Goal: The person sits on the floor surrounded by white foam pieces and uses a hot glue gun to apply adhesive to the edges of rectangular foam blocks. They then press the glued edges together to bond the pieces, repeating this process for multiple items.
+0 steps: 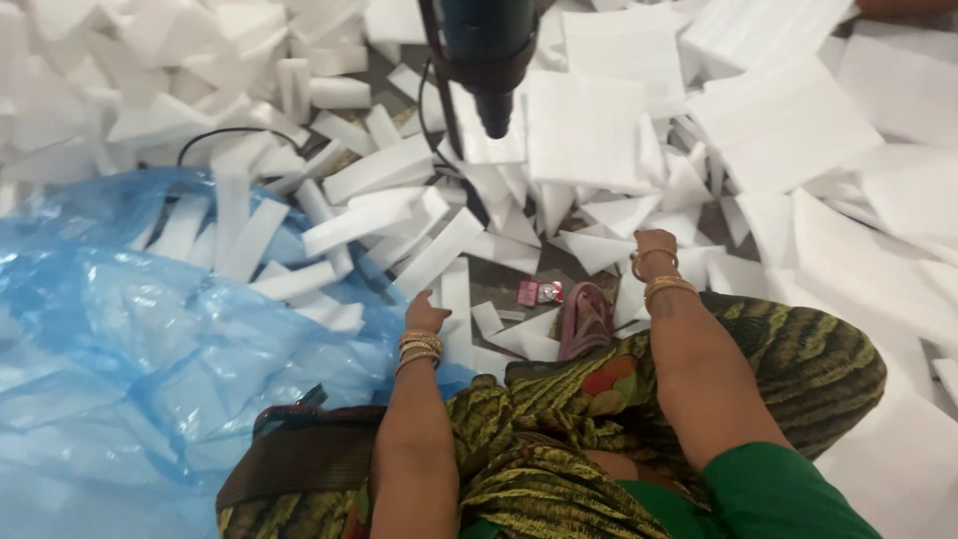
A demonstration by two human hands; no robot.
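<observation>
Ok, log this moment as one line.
left hand: reaching into foam strips beside blue plastic bag | right hand: on foam pieces | sandal between hands

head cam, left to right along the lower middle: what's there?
Blue plastic bag → left hand → small red packet → pink sandal → right hand → large white foam sheets.

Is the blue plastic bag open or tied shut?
Open: the blue plastic bag lies spread out, white foam strips resting at its mouth beside the left hand.
</observation>
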